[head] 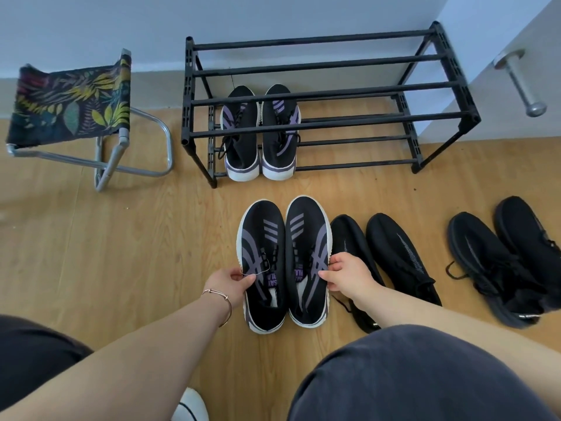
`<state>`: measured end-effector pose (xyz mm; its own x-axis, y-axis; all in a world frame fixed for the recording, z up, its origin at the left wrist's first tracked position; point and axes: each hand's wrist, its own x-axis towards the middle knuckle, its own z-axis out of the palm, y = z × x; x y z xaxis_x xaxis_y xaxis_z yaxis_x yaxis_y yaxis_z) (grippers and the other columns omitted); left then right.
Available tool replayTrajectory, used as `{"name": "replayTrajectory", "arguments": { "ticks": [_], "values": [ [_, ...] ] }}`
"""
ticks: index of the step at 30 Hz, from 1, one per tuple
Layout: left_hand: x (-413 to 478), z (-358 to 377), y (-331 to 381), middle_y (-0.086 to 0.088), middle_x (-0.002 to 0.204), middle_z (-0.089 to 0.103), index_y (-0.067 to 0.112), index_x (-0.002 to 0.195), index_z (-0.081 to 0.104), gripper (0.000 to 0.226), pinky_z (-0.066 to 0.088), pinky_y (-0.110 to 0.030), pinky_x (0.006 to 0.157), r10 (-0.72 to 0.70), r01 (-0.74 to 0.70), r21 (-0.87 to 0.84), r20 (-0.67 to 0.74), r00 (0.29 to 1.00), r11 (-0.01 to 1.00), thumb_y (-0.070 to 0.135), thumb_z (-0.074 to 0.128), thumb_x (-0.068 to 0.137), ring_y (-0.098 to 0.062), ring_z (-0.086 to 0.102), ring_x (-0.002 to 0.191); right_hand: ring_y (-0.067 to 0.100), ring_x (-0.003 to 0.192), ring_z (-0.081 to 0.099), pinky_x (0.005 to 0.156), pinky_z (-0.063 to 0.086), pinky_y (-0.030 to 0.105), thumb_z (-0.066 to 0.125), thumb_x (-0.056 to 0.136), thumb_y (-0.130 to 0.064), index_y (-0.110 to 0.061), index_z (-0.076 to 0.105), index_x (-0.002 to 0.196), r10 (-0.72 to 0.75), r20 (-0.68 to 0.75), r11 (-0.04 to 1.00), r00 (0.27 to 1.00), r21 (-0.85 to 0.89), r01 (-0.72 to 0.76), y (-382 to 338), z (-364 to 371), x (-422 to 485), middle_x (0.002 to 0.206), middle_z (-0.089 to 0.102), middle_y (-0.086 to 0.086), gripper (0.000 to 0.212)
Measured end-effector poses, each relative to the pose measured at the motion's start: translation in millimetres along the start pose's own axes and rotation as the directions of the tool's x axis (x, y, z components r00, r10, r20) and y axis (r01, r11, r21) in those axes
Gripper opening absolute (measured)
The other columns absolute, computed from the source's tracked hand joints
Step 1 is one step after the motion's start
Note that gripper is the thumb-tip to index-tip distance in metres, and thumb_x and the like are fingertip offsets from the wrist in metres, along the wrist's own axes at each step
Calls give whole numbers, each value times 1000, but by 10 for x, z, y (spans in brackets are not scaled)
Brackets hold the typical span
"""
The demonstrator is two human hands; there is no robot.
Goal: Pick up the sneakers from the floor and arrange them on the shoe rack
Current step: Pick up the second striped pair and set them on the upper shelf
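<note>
Far-right black sneaker cut by right edge. White shoe cut at near edge. Rack bars hide parts of racked pair.

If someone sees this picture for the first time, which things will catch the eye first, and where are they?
First, the black-and-purple sneakers at the centre, gripped side by side by the left hand and right hand. Behind them, the black shoe rack against the wall already holds a matching pair on its lower tier. On the left stands a folding stool with a leaf-print seat.
</note>
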<state>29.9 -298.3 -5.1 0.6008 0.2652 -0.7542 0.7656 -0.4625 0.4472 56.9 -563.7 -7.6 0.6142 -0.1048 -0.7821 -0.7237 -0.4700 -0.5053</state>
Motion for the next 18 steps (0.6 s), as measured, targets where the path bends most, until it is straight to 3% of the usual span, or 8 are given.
{"name": "replayTrajectory", "arguments": {
  "ticks": [4, 6, 9, 13, 16, 18],
  "values": [
    [-77, -128, 196, 2, 96, 75, 17, 109, 73, 25, 58, -39, 88, 28, -28, -40, -1, 1000, 999, 34, 71, 90, -20, 71, 92, 29, 111, 74, 94, 65, 39, 78, 101, -5, -3, 60, 146, -36, 15, 999, 999, 10, 36, -289, -215, -92, 120, 74, 10, 48],
    [-114, -223, 309, 2, 96, 76, 17, 110, 74, 27, 58, -40, 91, 52, -52, -53, -6, 999, 997, 34, 71, 90, -20, 71, 92, 31, 117, 74, 93, 64, 38, 78, 101, -4, -2, 58, 149, -42, 34, 999, 999, 9, 41, -454, -329, -139, 128, 74, 14, 52],
    [-141, -391, 471, 4, 93, 76, 19, 106, 73, 20, 58, -38, 90, 105, -106, -88, -14, 994, 991, 32, 70, 91, -18, 71, 88, 34, 121, 74, 95, 66, 40, 79, 100, -2, 0, 57, 148, -59, 50, 998, 997, 8, 58, -694, -474, -200, 133, 72, 18, 53],
    [-206, -651, 664, 4, 88, 76, 18, 103, 74, 16, 57, -31, 81, 168, -171, -113, -28, 985, 979, 29, 71, 92, -11, 69, 80, 31, 115, 75, 83, 67, 32, 81, 98, -4, -2, 59, 142, -104, 53, 995, 993, 6, 103, -1016, -603, -299, 129, 71, 14, 49],
    [-267, -873, 808, 6, 85, 74, 26, 91, 71, 2, 56, -26, 76, 203, -205, -121, -30, 979, 971, 26, 70, 93, -8, 68, 77, 25, 105, 76, 90, 68, 37, 80, 99, -4, -3, 61, 140, -127, 51, 992, 991, 5, 127, -1251, -646, -387, 128, 72, 13, 45],
    [-242, -1027, 911, 9, 84, 74, 30, 85, 68, 10, 56, -24, 76, 238, -240, -122, -27, 971, 963, 25, 68, 94, -9, 68, 79, 26, 104, 76, 96, 68, 41, 78, 100, -3, -2, 62, 139, -144, 41, 990, 989, 9, 143, -1436, -678, -447, 126, 73, 12, 42]
  ]
}}
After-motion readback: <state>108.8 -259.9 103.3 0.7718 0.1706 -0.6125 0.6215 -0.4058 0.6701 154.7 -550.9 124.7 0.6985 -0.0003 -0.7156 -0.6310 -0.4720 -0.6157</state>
